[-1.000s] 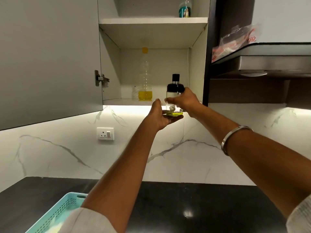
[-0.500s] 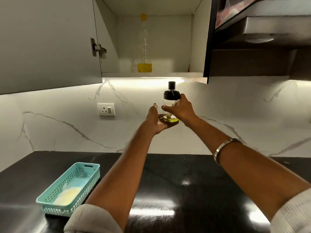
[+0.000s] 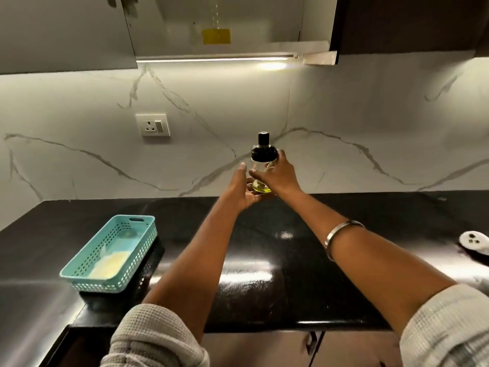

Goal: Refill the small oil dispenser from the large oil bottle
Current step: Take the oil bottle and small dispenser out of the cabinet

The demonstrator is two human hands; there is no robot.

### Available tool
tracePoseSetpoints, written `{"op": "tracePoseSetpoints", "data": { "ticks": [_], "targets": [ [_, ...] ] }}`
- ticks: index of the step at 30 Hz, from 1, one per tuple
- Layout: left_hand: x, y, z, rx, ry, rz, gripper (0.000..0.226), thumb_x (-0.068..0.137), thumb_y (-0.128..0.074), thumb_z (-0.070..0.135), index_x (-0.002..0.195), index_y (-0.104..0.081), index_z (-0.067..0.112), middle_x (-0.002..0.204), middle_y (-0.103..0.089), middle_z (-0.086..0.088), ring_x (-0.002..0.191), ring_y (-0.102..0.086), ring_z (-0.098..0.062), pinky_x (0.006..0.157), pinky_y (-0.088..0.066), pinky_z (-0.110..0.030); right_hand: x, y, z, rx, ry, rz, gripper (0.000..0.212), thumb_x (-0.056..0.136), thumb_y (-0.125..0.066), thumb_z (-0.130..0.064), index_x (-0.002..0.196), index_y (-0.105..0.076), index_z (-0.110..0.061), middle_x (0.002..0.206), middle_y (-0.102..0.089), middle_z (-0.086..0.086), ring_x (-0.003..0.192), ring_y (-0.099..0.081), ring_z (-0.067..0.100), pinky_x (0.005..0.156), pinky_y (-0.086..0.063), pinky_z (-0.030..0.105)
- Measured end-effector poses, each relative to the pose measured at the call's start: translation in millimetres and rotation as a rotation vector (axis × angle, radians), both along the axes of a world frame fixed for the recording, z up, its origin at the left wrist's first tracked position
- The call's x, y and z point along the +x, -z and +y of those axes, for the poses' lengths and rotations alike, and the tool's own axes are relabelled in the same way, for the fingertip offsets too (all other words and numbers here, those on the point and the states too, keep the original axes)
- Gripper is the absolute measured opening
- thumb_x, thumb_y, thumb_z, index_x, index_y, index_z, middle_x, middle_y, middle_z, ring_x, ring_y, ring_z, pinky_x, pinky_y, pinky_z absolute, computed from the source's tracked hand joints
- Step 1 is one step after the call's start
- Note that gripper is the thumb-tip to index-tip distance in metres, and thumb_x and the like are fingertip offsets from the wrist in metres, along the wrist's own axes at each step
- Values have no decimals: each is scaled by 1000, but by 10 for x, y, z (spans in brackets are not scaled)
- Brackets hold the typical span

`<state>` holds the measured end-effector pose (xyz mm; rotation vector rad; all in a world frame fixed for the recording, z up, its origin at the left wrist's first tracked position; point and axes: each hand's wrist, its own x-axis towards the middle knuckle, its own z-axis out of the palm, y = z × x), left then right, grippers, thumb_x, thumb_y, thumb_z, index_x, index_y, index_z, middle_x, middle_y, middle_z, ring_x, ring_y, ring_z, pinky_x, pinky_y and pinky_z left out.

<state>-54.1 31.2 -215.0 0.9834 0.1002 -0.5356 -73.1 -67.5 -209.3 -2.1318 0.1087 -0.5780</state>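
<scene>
Two hands carry the small oil dispenser (image 3: pixel 262 165) above the far edge of the black tabletop (image 3: pixel 264 260), at about twelve o'clock from the person. The right hand (image 3: pixel 277 176) wraps its fingers round the glass body just under the black pump cap, while the left hand (image 3: pixel 242 189) lies flat and relaxed beneath the base, palm up, as a support. Only a thin layer of yellow-green oil shows at the bottom, so the refill has not begun. The large oil bottle (image 3: pixel 215 33) stands on the open cabinet shelf at twelve o'clock high, also low on oil.

Risks, as I judge them: the glass is probably slick with oil and could slip through the right hand if the left palm leaves too soon — a drop onto the hard stone tabletop would likely break it. Set down too near the wall, it leaves little room to pour, and the tall bottle may tip when it is reached for overhead.

Compared with half a second ago, the dispenser has come down from near the cabinet's underside to just above the tabletop, the grip unchanged. The view has tilted down too — more tabletop shows, with the teal basket (image 3: pixel 111 252) at nine o'clock and a white object (image 3: pixel 475 242) at three o'clock.
</scene>
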Motion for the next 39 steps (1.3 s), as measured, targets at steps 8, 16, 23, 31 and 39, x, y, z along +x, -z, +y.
{"op": "tracePoseSetpoints", "data": {
  "ticks": [8, 16, 23, 31, 39],
  "targets": [
    [140, 670, 16, 163, 57, 21, 52, 104, -27, 39, 130, -48, 0, 117, -58, -23, 100, -62, -32, 72, -55, -41, 12, 663, 4, 51, 0, 62, 62, 74, -79, -28, 123, -45, -9, 113, -63, 8, 91, -61, 17, 75, -43, 20],
    [240, 1239, 10, 385, 110, 27, 26, 98, -32, 16, 90, -54, 5, 86, -60, -16, 77, -61, -27, 77, -55, -40, 64, 1309, -78, 109, -5, 155, 63, 72, -81, -26, 123, -45, -13, 118, -62, 6, 102, -60, 16, 86, -46, 25],
    [450, 1866, -67, 567, 92, -105, 33, 89, -37, -4, 94, -68, 7, 89, -67, -11, 80, -63, -17, 69, -54, -24, 125, 1804, -125, 240, 19, 252, 62, 72, -80, -19, 122, -43, -20, 115, -58, -2, 102, -53, 6, 86, -42, 20],
    [513, 2436, -109, 602, 69, -49, 33, 82, -44, -11, 105, -61, 6, 87, -69, -8, 79, -63, -15, 82, -54, -36, 266, 2379, -156, 288, 66, 372, 65, 68, -82, -20, 120, -43, -26, 112, -61, -1, 104, -59, 12, 84, -45, 23],
    [514, 2571, -144, 620, 77, -34, 35, 82, -45, -10, 110, -60, 5, 96, -70, -8, 86, -67, -15, 84, -56, -33, 280, 2575, -190, 308, 89, 388, 69, 66, -83, -19, 120, -42, -28, 113, -62, -1, 104, -60, 12, 83, -45, 21]
  ]
}}
